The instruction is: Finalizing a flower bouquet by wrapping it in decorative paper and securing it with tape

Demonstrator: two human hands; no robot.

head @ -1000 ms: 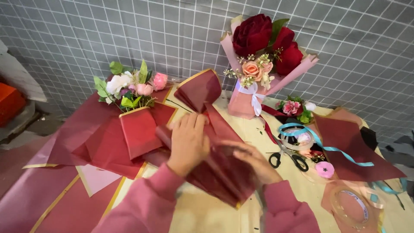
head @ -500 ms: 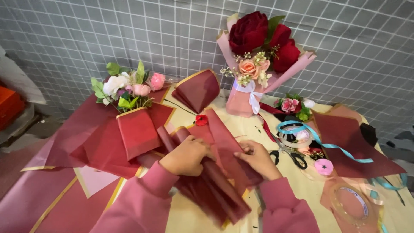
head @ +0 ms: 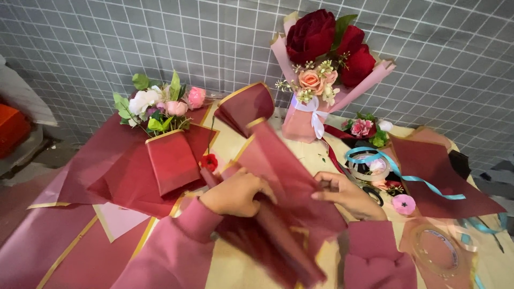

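Our left hand (head: 235, 192) has its fingers curled and pinched on the near edge of the dark red wrapping paper (head: 284, 182), thumb on top. Our right hand (head: 345, 195) lies just right of it with fingers stretched out and pressed together, tips touching the same sheet from the other side; whether they pinch it or only press on it we cannot tell. The paper sits between the two hands, folded into a long strip. Its long axis runs from below the wrists, near us, up and slightly left, away from the fingers, ending in a gold-trimmed tip. The left hand has the firmer hold and is nearer the fold.

Outward from the fingers: left of the left hand lies a small bunch of pale flowers (head: 160, 107) on a red folded sheet (head: 174, 160), with more flat red and pink sheets beyond. Up and right of the fingertips a wrapped bouquet of red roses (head: 326, 59) leans on the grid wall. Right of the right hand are a blue ribbon (head: 407, 174), scissors (head: 372, 194), a pink paper flower (head: 404, 204) and a clear tape roll (head: 439, 249). No labels are legible.
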